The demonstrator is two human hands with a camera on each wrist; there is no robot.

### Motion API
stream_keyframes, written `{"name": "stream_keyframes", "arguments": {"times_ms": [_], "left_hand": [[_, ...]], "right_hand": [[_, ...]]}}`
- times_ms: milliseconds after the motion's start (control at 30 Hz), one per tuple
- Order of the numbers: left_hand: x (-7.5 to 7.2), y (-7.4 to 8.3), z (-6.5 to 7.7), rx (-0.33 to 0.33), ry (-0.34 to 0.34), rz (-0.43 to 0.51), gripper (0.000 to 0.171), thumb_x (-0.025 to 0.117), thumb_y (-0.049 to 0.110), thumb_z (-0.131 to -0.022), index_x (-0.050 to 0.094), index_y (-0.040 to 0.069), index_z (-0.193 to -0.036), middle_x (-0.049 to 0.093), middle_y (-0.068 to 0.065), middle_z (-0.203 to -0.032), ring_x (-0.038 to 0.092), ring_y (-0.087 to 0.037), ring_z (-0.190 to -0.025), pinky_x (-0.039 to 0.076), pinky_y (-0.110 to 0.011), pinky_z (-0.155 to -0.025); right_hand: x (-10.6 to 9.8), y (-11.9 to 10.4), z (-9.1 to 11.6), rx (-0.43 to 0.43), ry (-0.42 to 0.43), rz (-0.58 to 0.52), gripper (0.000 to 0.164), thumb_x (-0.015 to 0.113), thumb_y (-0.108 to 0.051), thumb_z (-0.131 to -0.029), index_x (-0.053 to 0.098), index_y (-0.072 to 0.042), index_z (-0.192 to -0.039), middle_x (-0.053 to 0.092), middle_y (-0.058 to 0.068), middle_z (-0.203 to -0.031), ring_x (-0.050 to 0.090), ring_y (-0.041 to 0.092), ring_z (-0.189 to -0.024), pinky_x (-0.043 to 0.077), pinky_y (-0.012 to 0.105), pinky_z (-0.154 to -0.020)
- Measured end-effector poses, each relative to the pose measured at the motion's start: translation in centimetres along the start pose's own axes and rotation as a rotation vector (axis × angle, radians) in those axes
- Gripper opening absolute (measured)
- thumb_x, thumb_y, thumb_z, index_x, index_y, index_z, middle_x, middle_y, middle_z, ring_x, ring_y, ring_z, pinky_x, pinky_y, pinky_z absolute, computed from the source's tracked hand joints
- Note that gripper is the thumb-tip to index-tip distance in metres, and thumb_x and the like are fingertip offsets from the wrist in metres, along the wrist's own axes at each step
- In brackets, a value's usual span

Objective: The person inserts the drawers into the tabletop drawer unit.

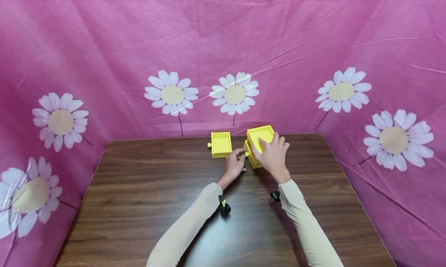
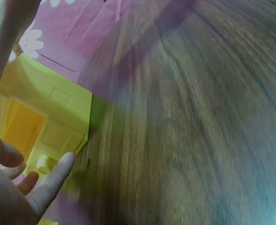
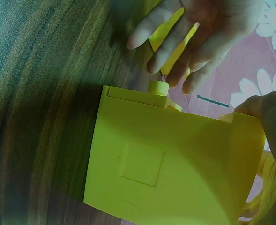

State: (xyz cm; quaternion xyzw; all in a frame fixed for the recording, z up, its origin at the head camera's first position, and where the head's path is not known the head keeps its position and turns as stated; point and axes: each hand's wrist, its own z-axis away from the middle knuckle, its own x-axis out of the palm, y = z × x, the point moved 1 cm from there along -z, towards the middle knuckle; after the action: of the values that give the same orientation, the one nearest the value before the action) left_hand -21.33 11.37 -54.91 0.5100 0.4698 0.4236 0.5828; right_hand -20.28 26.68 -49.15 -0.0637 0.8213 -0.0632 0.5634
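A small yellow drawer cabinet [image 1: 256,163] stands at the back of the table, its side filling much of the right wrist view. My right hand [image 1: 274,155] grips it from above, thumb on the near left and fingers over the far right side. Low on its front, a drawer with a round knob [image 3: 158,88] shows. My left hand [image 1: 235,166] is beside that knob, fingers loosely extended; in the right wrist view its fingertips hover close to it. An open orange-shaded slot [image 2: 23,126] shows in the cabinet's front.
To the left, a separate yellow drawer [image 1: 221,143] lies on the wooden table [image 1: 146,205], open side up, knob facing left. A pink cloth [image 1: 115,57] with white flowers hangs around the back and sides.
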Motion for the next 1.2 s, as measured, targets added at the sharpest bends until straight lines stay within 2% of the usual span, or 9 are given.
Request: {"name": "stream_keyframes", "arguments": {"times_ms": [167, 267, 500, 733, 833, 1033, 1200], "left_hand": [[-0.4, 0.5, 0.2, 0.045, 0.004, -0.07, 0.028, 0.056, -0.001, -0.104, 0.068, -0.004, -0.129, 0.07, -0.025, -0.125, 0.071, -0.047, -0.079, 0.069, -0.046, -0.06], [-0.8, 0.7, 0.3, 0.081, -0.004, -0.088, 0.026, 0.056, 0.0, -0.104, 0.069, -0.005, -0.126, 0.07, -0.027, -0.123, 0.071, -0.047, -0.077, 0.069, -0.047, -0.06], [-2.1, 0.7, 0.2, 0.182, -0.04, -0.01, 0.021, 0.055, -0.005, -0.103, 0.069, -0.01, -0.118, 0.07, -0.028, -0.121, 0.07, -0.053, -0.087, 0.069, -0.055, -0.072], [-3.4, 0.8, -0.1, 0.265, -0.05, 0.022, 0.018, 0.057, -0.006, -0.103, 0.07, -0.01, -0.115, 0.07, -0.028, -0.115, 0.067, -0.053, -0.099, 0.069, -0.055, -0.075], [-3.9, 0.7, -0.2, 0.263, -0.09, 0.032, 0.019, 0.058, -0.004, -0.103, 0.069, -0.009, -0.118, 0.069, -0.026, -0.12, 0.066, -0.053, -0.102, 0.069, -0.056, -0.078], [-5.2, 0.4, 0.0, 0.214, -0.206, 0.038, 0.026, 0.062, 0.0, -0.103, 0.064, -0.007, -0.129, 0.062, -0.029, -0.13, 0.065, -0.053, -0.109, 0.067, -0.056, -0.088], [-6.2, 0.5, -0.2, 0.22, -0.244, 0.031, 0.03, 0.064, 0.0, -0.102, 0.063, -0.007, -0.131, 0.059, -0.035, -0.133, 0.064, -0.053, -0.111, 0.064, -0.06, -0.093]], "right_hand": [[0.1, 0.1, 0.0, 0.004, 0.0, -0.002, 0.052, 0.061, -0.05, -0.097, 0.075, -0.012, -0.13, 0.05, 0.044, -0.127, 0.049, 0.057, -0.102, 0.047, 0.069, -0.079], [0.1, 0.1, 0.0, 0.003, 0.004, -0.001, 0.052, 0.061, -0.05, -0.097, 0.075, -0.012, -0.13, 0.05, 0.043, -0.127, 0.049, 0.057, -0.101, 0.047, 0.069, -0.078], [0.3, 0.1, 0.1, -0.005, 0.022, 0.003, 0.052, 0.061, -0.05, -0.097, 0.075, -0.011, -0.128, 0.05, 0.044, -0.126, 0.05, 0.057, -0.1, 0.047, 0.069, -0.077], [0.3, 0.2, 0.1, -0.001, 0.017, -0.001, 0.053, 0.061, -0.051, -0.097, 0.074, -0.012, -0.129, 0.049, 0.044, -0.127, 0.049, 0.058, -0.101, 0.046, 0.069, -0.079], [0.3, 0.3, 0.0, -0.001, 0.02, 0.003, 0.052, 0.061, -0.051, -0.097, 0.075, -0.011, -0.128, 0.049, 0.044, -0.127, 0.049, 0.057, -0.1, 0.046, 0.069, -0.079], [0.4, 0.0, 0.2, -0.004, 0.011, -0.014, 0.052, 0.061, -0.05, -0.097, 0.075, -0.011, -0.129, 0.05, 0.044, -0.126, 0.049, 0.057, -0.1, 0.046, 0.069, -0.078], [0.4, 0.0, 0.1, -0.003, 0.033, -0.004, 0.051, 0.062, -0.05, -0.097, 0.075, -0.011, -0.127, 0.05, 0.044, -0.124, 0.049, 0.057, -0.099, 0.046, 0.069, -0.077]]}}
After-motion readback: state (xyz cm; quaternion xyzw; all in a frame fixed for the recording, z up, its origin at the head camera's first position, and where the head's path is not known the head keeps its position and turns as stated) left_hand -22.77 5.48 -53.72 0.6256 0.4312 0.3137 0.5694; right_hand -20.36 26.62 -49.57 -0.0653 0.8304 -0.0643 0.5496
